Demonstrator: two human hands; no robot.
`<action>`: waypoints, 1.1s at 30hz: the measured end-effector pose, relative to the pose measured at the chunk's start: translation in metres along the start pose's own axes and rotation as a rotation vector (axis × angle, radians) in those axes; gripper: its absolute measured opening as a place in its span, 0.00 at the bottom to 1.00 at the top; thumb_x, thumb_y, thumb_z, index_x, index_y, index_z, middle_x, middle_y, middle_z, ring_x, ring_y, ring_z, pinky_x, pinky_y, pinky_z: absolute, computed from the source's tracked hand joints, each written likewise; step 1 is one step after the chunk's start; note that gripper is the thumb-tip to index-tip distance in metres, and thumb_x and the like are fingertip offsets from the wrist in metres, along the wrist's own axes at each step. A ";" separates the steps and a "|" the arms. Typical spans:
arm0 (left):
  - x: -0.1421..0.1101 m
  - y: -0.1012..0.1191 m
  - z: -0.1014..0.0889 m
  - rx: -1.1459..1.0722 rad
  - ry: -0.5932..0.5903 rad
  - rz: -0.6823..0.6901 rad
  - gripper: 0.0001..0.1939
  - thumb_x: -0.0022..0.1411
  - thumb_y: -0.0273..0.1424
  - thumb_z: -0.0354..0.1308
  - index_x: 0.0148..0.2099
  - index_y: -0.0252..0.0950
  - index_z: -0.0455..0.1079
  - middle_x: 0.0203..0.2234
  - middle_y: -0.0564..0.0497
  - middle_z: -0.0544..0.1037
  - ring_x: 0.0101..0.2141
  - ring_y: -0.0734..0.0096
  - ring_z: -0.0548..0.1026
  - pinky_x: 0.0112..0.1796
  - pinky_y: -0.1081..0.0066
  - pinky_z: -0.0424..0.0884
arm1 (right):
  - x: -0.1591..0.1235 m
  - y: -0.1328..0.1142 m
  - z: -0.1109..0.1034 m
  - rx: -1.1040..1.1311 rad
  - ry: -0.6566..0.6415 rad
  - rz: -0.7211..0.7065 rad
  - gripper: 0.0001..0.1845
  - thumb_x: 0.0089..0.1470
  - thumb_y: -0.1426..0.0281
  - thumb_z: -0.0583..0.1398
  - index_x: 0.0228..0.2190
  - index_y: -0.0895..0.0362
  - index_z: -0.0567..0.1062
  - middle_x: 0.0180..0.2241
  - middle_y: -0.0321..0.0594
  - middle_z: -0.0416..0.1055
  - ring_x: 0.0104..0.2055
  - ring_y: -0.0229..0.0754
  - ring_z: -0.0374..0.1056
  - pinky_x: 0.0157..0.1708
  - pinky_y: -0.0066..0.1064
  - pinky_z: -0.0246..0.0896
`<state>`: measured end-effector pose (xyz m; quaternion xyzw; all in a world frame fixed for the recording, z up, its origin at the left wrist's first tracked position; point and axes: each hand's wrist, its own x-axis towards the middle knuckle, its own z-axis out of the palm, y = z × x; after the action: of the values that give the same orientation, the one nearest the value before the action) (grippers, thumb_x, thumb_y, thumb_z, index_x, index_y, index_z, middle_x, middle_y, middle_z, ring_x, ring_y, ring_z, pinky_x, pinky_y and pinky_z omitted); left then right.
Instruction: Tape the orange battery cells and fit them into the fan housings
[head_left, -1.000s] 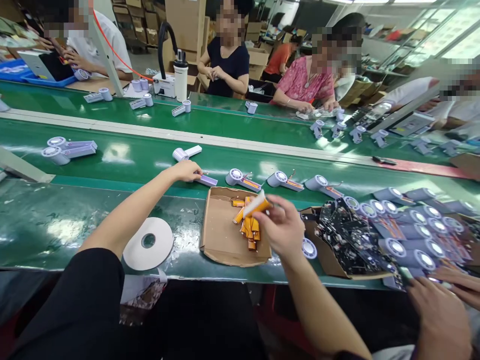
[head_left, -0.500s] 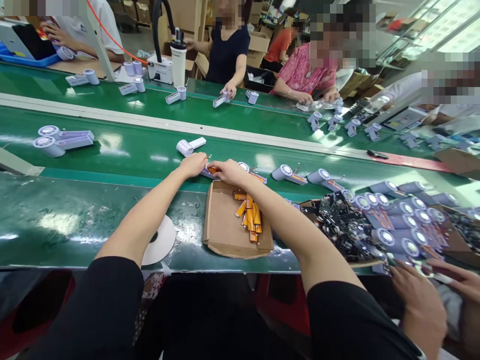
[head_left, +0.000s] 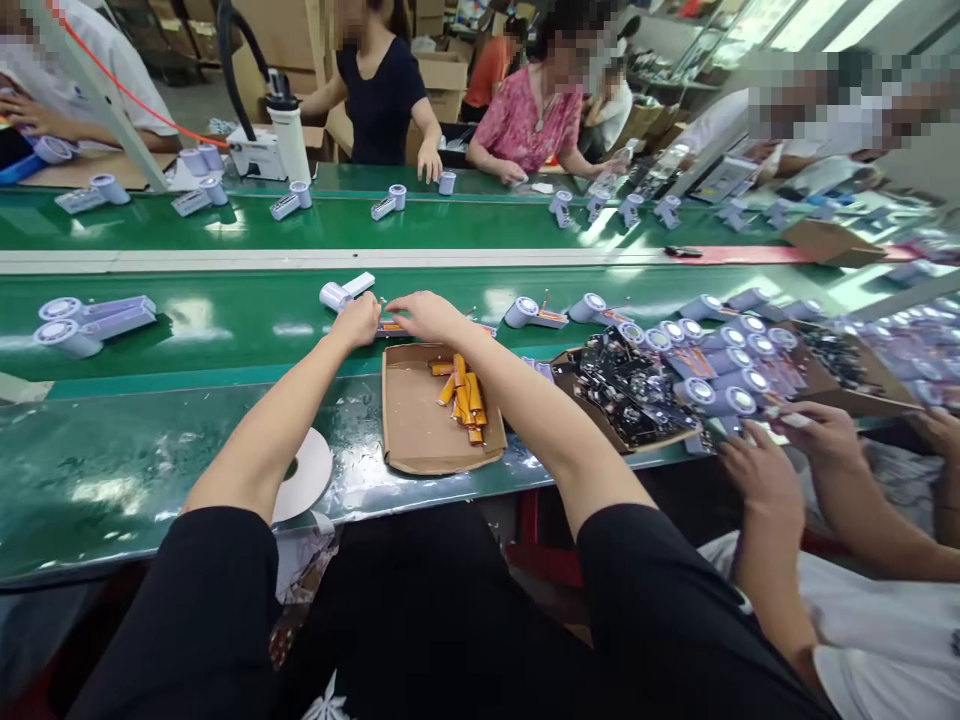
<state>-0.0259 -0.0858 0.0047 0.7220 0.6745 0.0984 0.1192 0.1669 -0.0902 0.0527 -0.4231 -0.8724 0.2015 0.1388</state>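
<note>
My left hand is closed around the near end of a lavender handheld-fan housing, hiding its round head. An orange-wrapped battery lies along the handle. Over the battery reaches my right hand, index finger and thumb apart, fingertips close to a thin wire by my left hand. Just below both hands, a shallow cardboard box holds several orange batteries. Another lavender housing lies just beyond my left hand.
Several housings with wires lie to the right along the green belt. A box of black parts stands right of the batteries. Left of them is a white roll. A co-worker's hands work at right; others sit across.
The view has turned to the right. The orange battery, held at my right fingers before, now lies along the handle, and my right fingers have stretched out over it.
</note>
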 end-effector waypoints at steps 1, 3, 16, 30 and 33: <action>-0.008 0.001 -0.003 -0.003 0.024 -0.008 0.27 0.79 0.34 0.41 0.72 0.29 0.64 0.66 0.27 0.74 0.67 0.40 0.70 0.63 0.45 0.68 | -0.016 0.000 -0.006 -0.044 -0.022 -0.001 0.18 0.68 0.68 0.61 0.52 0.59 0.87 0.49 0.44 0.88 0.49 0.41 0.80 0.52 0.29 0.67; -0.032 0.000 -0.006 -0.023 0.075 0.025 0.30 0.79 0.36 0.43 0.76 0.33 0.59 0.73 0.31 0.68 0.71 0.41 0.64 0.67 0.43 0.64 | -0.049 0.003 -0.010 -0.231 -0.148 0.024 0.16 0.68 0.66 0.63 0.51 0.57 0.88 0.48 0.46 0.88 0.47 0.46 0.81 0.48 0.32 0.68; -0.324 -0.111 0.002 -0.063 0.149 0.138 0.21 0.71 0.50 0.58 0.59 0.49 0.80 0.54 0.45 0.86 0.59 0.42 0.78 0.64 0.42 0.73 | -0.099 0.023 0.019 0.132 -0.054 0.086 0.18 0.72 0.64 0.59 0.52 0.61 0.84 0.51 0.53 0.84 0.53 0.54 0.76 0.56 0.46 0.68; -0.344 -0.089 -0.019 0.026 0.040 0.231 0.29 0.67 0.48 0.66 0.67 0.49 0.74 0.60 0.40 0.80 0.70 0.32 0.62 0.68 0.33 0.65 | -0.228 -0.086 0.077 1.138 0.064 0.093 0.25 0.66 0.53 0.68 0.59 0.50 0.77 0.48 0.42 0.82 0.41 0.42 0.79 0.44 0.35 0.80; -0.351 -0.063 -0.016 0.067 0.147 0.194 0.28 0.65 0.52 0.69 0.65 0.52 0.76 0.57 0.42 0.82 0.64 0.35 0.69 0.66 0.34 0.66 | -0.238 -0.090 0.080 0.956 0.170 0.013 0.28 0.73 0.51 0.60 0.67 0.48 0.73 0.60 0.46 0.81 0.56 0.49 0.81 0.62 0.47 0.77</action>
<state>-0.1151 -0.4310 0.0075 0.7781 0.6114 0.1397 0.0351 0.2162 -0.3482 0.0077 -0.3323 -0.6649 0.5456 0.3870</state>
